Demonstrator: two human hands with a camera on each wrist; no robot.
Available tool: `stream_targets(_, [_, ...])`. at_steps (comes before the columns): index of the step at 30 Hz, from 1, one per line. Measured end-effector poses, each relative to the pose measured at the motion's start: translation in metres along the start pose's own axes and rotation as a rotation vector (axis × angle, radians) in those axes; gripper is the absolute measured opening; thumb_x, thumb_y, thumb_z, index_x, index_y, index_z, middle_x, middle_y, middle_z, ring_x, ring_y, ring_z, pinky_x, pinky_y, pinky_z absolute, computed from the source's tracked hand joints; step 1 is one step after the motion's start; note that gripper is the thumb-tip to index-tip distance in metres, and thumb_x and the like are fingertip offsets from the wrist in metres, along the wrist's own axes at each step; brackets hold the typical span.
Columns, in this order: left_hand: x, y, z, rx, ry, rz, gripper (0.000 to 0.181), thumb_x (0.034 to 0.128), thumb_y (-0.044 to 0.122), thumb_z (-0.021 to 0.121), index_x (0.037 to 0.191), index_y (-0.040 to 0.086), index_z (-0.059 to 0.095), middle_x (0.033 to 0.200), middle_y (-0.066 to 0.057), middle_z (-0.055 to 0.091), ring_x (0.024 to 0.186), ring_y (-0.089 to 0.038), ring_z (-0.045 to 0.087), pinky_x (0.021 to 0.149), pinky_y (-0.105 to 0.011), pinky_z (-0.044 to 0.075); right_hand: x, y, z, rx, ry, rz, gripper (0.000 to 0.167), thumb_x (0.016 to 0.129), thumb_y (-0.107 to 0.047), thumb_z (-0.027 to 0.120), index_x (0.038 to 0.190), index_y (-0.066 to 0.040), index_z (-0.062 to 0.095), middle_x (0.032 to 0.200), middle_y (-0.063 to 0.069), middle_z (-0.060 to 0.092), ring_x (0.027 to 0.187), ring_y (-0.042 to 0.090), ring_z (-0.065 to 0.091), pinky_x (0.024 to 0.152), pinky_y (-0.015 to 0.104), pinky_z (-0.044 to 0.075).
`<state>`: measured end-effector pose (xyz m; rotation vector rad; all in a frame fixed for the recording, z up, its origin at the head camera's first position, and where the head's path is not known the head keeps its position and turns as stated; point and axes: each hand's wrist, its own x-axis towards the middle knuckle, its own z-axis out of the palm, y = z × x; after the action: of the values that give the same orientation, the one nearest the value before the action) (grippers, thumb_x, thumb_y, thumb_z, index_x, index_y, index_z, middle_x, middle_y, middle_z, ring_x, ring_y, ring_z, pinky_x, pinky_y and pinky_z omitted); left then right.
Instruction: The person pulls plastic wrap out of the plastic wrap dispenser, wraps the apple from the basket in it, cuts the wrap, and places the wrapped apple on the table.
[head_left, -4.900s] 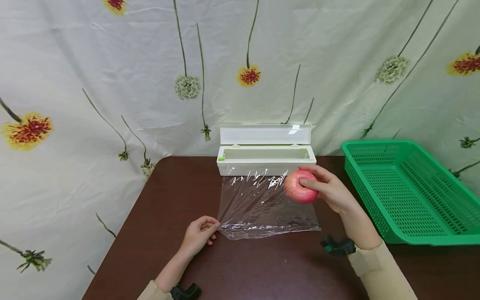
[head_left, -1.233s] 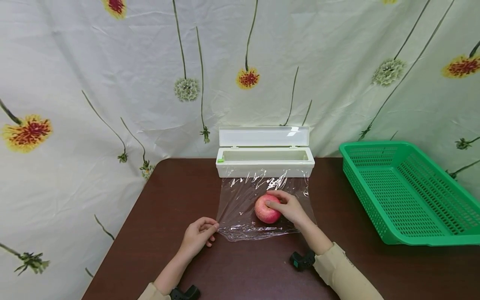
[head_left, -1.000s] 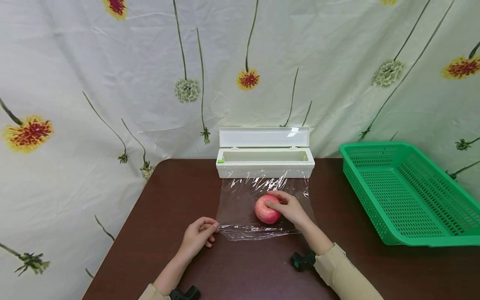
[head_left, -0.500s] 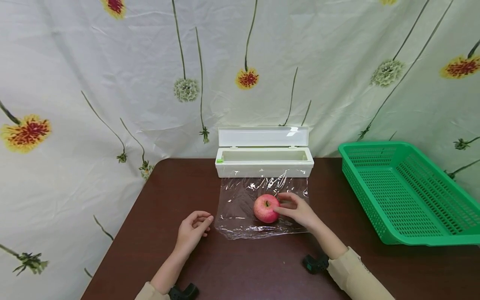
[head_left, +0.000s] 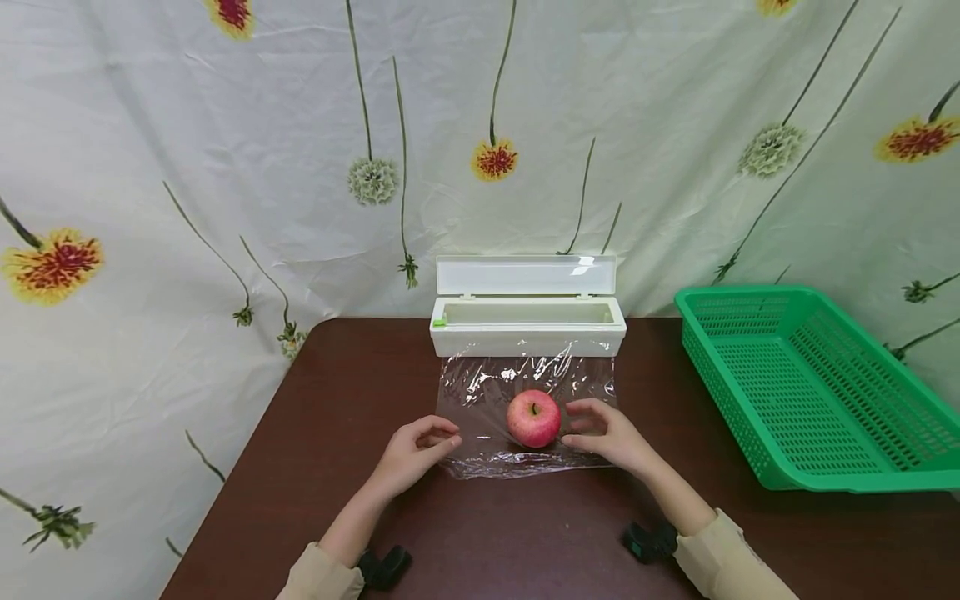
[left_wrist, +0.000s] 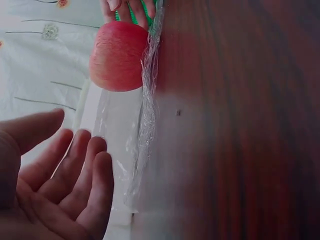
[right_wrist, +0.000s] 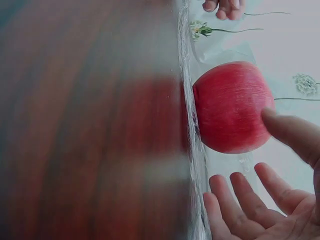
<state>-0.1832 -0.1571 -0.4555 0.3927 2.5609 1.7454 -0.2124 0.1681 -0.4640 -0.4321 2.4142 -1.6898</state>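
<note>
A red apple (head_left: 534, 419) sits stem up on a sheet of clear film (head_left: 480, 408) that runs forward from a white box (head_left: 528, 340). Just right of the apple, my right hand (head_left: 611, 437) is held with relaxed fingers, gripping nothing. My left hand (head_left: 416, 454) hovers by the film's left side, fingers loosely bent and nothing in them. In the left wrist view the apple (left_wrist: 117, 57) stands beyond my left hand (left_wrist: 65, 175). The right wrist view has the apple (right_wrist: 232, 107) close to the thumb of my right hand (right_wrist: 265, 200); whether they touch, I cannot tell.
A green plastic basket (head_left: 795, 417) stands on the right of the dark brown table (head_left: 360, 375). The white box's lid (head_left: 525, 275) is raised at the back. Behind the table hangs a pale cloth (head_left: 300, 125) printed with flowers.
My right hand carried the apple from beside the basket onto the film, let go and drew back rightward. My left hand released the film's corner and has moved slightly right.
</note>
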Motion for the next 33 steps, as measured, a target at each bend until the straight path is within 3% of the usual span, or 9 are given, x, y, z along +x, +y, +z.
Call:
stream_targets(4, [0.001, 0.02, 0.002, 0.025, -0.155, 0.037, 0.021, 0.0854, 0.006, 0.067, 0.102, -0.007, 0.065, 0.092, -0.015, 0.068, 0.08, -0.026, 0.065, 0.064, -0.024, 0.051, -0.005, 0.004, -0.003, -0.031, 0.006, -0.013, 0.05, 0.079, -0.013, 0.075, 0.122, 0.003, 0.055, 0.119, 0.023, 0.058, 0.104, 0.036, 0.06, 0.08, 0.038, 0.053])
stream_targets(9, [0.012, 0.002, 0.01, -0.015, -0.265, 0.038, 0.025, 0.083, 0.011, 0.071, 0.102, -0.005, 0.067, 0.087, -0.012, 0.069, 0.07, -0.02, 0.065, 0.056, -0.03, 0.053, -0.01, 0.01, -0.007, -0.023, -0.017, -0.038, 0.047, 0.078, -0.01, 0.076, 0.118, 0.007, 0.056, 0.116, 0.026, 0.058, 0.102, 0.037, 0.06, 0.08, 0.032, 0.053])
stream_targets(12, [0.017, -0.008, 0.013, -0.011, -0.283, 0.03, 0.028, 0.0808, 0.015, 0.074, 0.102, -0.002, 0.067, 0.086, -0.009, 0.069, 0.068, -0.013, 0.063, 0.052, -0.031, 0.052, -0.013, 0.012, -0.008, -0.019, -0.022, -0.048, 0.047, 0.078, -0.009, 0.076, 0.118, 0.008, 0.056, 0.115, 0.027, 0.059, 0.101, 0.037, 0.06, 0.08, 0.031, 0.053])
stream_targets(17, [0.02, -0.015, 0.015, -0.034, -0.291, 0.021, 0.03, 0.0789, 0.014, 0.076, 0.103, -0.001, 0.067, 0.088, -0.011, 0.069, 0.073, -0.017, 0.065, 0.052, -0.029, 0.051, -0.017, 0.013, -0.011, -0.017, -0.012, -0.056, 0.046, 0.078, -0.009, 0.076, 0.116, 0.008, 0.056, 0.111, 0.026, 0.061, 0.1, 0.037, 0.061, 0.078, 0.029, 0.053])
stream_targets(27, [0.02, -0.023, 0.016, -0.09, -0.309, 0.035, 0.037, 0.0738, 0.009, 0.08, 0.104, -0.006, 0.065, 0.096, -0.017, 0.067, 0.08, -0.019, 0.065, 0.069, -0.027, 0.054, -0.019, 0.024, -0.018, -0.068, -0.058, -0.076, 0.047, 0.074, -0.007, 0.079, 0.114, 0.007, 0.059, 0.106, 0.021, 0.063, 0.095, 0.033, 0.062, 0.08, 0.035, 0.053])
stream_targets(33, [0.017, -0.025, 0.014, -0.087, -0.338, 0.04, 0.042, 0.07, 0.006, 0.082, 0.106, -0.004, 0.065, 0.097, -0.016, 0.066, 0.085, -0.028, 0.062, 0.073, -0.029, 0.054, -0.018, 0.03, -0.017, -0.158, -0.076, -0.088, 0.046, 0.071, -0.01, 0.081, 0.111, 0.002, 0.062, 0.105, 0.014, 0.063, 0.092, 0.025, 0.06, 0.079, 0.029, 0.052])
